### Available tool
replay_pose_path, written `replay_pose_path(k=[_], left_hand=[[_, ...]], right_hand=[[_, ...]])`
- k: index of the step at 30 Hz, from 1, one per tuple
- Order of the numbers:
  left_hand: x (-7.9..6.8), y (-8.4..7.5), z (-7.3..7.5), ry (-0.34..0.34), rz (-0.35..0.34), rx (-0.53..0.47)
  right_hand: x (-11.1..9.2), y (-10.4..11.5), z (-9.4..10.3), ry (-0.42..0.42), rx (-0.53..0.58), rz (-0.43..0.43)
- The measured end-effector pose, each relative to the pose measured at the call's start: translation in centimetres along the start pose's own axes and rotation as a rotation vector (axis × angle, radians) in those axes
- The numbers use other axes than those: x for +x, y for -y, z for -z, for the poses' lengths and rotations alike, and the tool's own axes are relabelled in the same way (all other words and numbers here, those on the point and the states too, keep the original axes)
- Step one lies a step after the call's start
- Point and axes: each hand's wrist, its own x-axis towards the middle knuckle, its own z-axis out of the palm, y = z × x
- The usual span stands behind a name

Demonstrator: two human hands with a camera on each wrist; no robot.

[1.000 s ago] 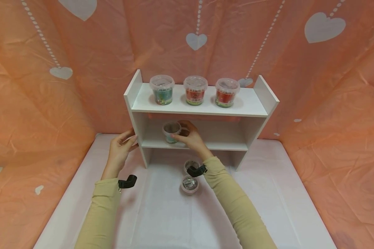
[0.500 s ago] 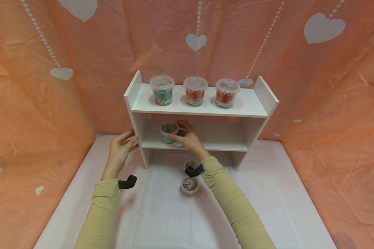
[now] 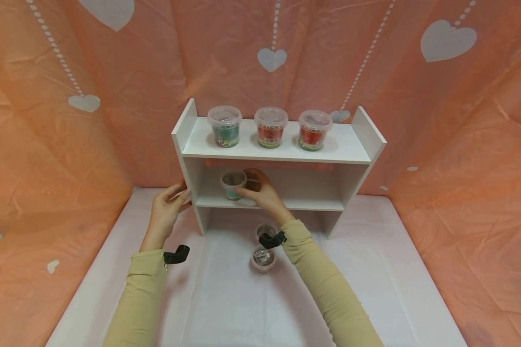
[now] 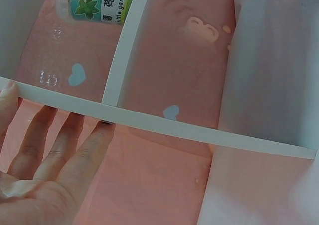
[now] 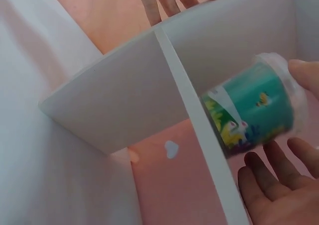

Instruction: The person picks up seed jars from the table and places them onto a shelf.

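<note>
A lidded plastic tub with a green label is in the middle compartment of a white shelf unit, toward its left end. My right hand holds it from the right. In the right wrist view the thumb is at the lid rim of the blurred tub and the other fingers lie along its opposite side. My left hand touches the unit's left side panel, thumb at the front edge and fingers extended along the outside. The label's leaf picture shows on the tub in the left wrist view.
On the top shelf stand three lidded tubs: one green, two red. Two more tubs are on the white table in front of the unit, below my right wrist. An orange heart-print cloth hangs behind and on both sides.
The green tub and my right hand have shifted slightly left along the middle shelf. My left hand stays at the side panel.
</note>
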Motion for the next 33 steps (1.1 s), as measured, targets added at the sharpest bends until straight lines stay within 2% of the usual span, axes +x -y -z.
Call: replay_pose_path(k=[5, 12, 18, 26, 33], left_hand=[[0.0, -0.1, 0.0, 0.000, 0.001, -0.004], [0.0, -0.2, 0.0, 0.001, -0.006, 0.002], [0.1, -0.2, -0.1, -0.002, 0.001, 0.003], [0.1, -0.1, -0.1, 0.000, 0.005, 0.005], [0.1, 0.1, 0.0, -0.005, 0.003, 0.005]], right_hand=[[0.0, -1.6, 1.3, -0.033, 0.006, 0.024], [-1.6, 1.6, 2.6, 0.011, 0.038, 0.036], [-2.8, 2.4, 3.7, 0.026, 0.028, 0.048], [-4.2, 0.2, 5.7, 0.057, 0.058, 0.076], [-6.4, -0.3, 6.7, 0.146, 0.153, 0.119]])
